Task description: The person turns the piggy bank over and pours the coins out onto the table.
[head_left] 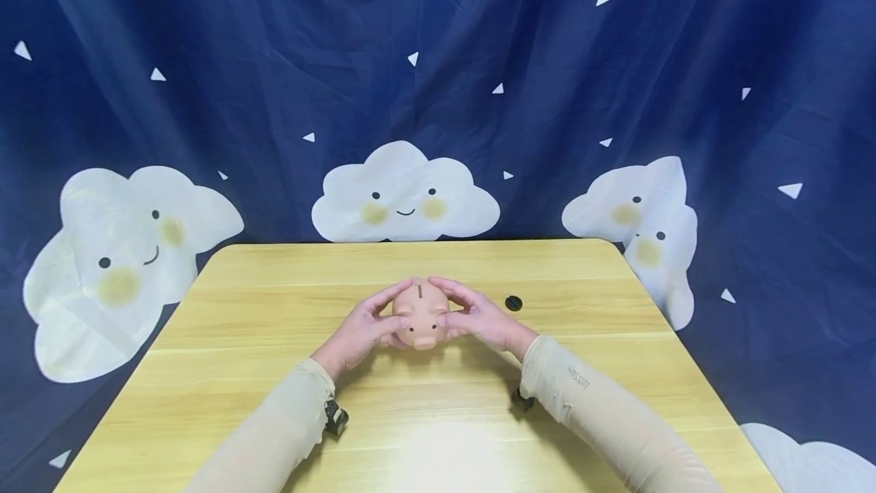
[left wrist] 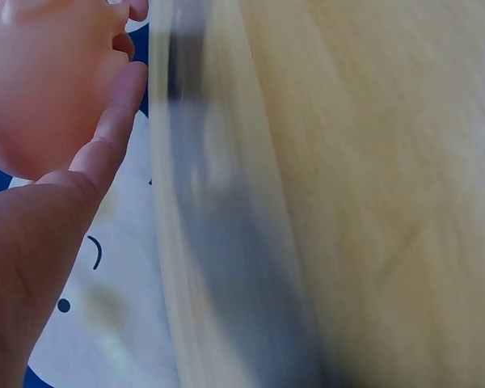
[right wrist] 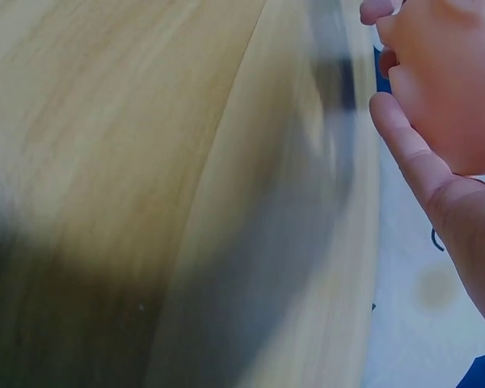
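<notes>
A pink piggy bank (head_left: 420, 310) with a coin slot on its top faces me near the middle of the table. My left hand (head_left: 366, 331) grips its left side, thumb by the face and fingers round the body. From the other side my right hand (head_left: 484, 319) holds it the same way. In the left wrist view the smooth pink body (left wrist: 44, 89) rests against the left thumb. The right wrist view has the piggy bank (right wrist: 453, 89) against the right thumb. A small round black plug (head_left: 513, 303) lies on the table, right of the right hand.
The wooden table (head_left: 424, 394) has a light grain and a bright glare at its front. Behind it hangs a dark blue curtain (head_left: 424, 44) with white clouds and triangles. Small black devices sit at the left wrist (head_left: 335, 418) and right wrist (head_left: 522, 400).
</notes>
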A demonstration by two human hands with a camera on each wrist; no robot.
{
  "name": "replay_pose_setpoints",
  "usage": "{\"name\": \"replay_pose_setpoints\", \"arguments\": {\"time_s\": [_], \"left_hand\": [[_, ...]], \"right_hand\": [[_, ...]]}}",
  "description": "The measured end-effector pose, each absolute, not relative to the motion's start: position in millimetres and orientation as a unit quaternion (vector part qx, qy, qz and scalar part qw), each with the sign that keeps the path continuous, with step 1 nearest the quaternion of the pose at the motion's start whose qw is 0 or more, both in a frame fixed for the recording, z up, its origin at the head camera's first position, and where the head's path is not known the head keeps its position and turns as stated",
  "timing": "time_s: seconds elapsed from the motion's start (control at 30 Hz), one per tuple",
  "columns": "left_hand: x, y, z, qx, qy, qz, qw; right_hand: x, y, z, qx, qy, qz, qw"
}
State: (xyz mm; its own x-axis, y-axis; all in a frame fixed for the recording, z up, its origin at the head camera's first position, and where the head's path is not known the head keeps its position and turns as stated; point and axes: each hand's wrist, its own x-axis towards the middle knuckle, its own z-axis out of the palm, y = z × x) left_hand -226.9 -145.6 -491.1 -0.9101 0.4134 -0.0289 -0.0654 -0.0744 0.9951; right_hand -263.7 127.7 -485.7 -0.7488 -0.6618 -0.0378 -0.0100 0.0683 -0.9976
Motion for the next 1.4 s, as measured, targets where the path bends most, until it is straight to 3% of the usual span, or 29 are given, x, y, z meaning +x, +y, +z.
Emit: {"name": "replay_pose_setpoints", "arguments": {"time_s": [1.03,1.13,1.3,1.4], "left_hand": [[-233.5,-148.5,-497.1,0.101,0.659,0.716,0.205],[-234.8,-148.4,-483.4,0.102,0.670,0.711,0.190],[-230.7,-149.4,-427.8,0.184,0.709,0.676,0.087],[-231.9,-150.3,-418.6,0.205,0.715,0.666,0.050]], "right_hand": [[-260.5,117.6,-493.1,-0.186,0.679,-0.652,0.283],[-262.5,117.8,-481.1,-0.198,0.689,-0.646,0.263],[-258.2,117.5,-435.5,-0.295,0.684,-0.649,0.153],[-258.5,115.4,-431.2,-0.314,0.669,-0.662,0.122]]}}
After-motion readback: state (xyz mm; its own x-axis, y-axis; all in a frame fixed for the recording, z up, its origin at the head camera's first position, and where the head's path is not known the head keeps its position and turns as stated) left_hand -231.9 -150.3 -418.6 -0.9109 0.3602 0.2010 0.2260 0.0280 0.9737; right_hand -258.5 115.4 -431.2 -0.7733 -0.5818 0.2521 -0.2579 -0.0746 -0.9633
